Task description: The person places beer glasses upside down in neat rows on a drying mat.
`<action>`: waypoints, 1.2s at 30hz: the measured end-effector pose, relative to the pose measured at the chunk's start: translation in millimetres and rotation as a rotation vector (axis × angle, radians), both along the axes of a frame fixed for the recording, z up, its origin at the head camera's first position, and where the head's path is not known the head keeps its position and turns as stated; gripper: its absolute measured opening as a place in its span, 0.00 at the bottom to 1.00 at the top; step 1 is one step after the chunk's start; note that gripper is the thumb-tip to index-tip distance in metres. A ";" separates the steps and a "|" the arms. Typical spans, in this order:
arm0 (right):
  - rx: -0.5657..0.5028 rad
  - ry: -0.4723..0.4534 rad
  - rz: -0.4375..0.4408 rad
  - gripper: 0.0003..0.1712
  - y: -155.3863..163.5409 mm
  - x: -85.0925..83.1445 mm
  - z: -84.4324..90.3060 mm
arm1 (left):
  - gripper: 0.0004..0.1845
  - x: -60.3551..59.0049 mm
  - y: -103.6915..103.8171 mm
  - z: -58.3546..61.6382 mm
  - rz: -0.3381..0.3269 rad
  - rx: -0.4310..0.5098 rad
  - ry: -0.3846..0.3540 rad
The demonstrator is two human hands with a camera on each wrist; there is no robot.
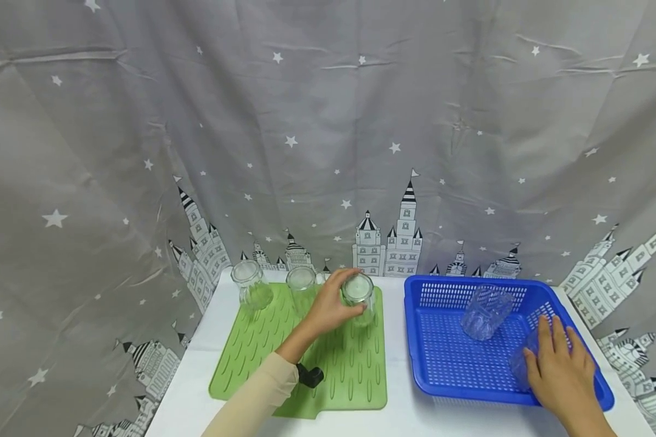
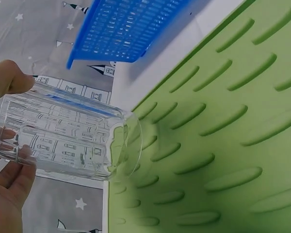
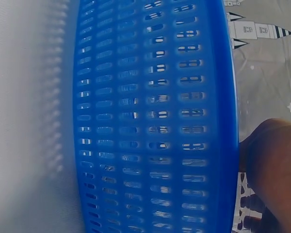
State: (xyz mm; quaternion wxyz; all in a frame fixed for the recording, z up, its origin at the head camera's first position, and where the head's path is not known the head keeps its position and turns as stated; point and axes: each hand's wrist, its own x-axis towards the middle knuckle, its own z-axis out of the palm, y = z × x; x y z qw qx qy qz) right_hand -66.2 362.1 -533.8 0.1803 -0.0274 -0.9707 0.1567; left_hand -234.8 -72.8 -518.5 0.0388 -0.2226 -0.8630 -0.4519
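Nearest the head camera, at five o'clock on the white counter, the right hand lay over a clear glass inside the blue basket, fingers draped on it; whether they had closed round it could not be told. The left hand gripped the ribbed glass from the side, thumb and fingers curled round it, at the far edge of the green draining mat, about twelve o'clock on the mat.

Risks, as I judged them: the basket sat near the counter's right edge, so a tug on the glass there could drag it over. In the left wrist view the ribbed glass was tilted, only its rim at the mat; on those raised ridges it could rock and tip, or knock the second glass just beside it at nine o'clock.

The basket held two glasses: the one under the hand and another lying glass on its side toward eleven o'clock. The mat carried three glasses, the third glass at its far left corner. All looked empty.
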 end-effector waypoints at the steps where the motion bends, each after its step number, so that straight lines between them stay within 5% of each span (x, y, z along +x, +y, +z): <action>1: -0.002 -0.001 0.001 0.40 0.0 0.8 -0.7 | 0.46 -1.2 0.1 -0.5 0.006 0.003 -0.001; 16: 0.006 0.001 0.013 0.42 1.7 7.9 -9.5 | 0.48 -6.4 4.3 -17.7 0.021 0.030 -0.037; 36: 0.005 -0.038 -0.013 0.42 -2.8 6.0 -3.7 | 0.45 -13.0 7.1 -19.4 -0.001 -0.070 0.000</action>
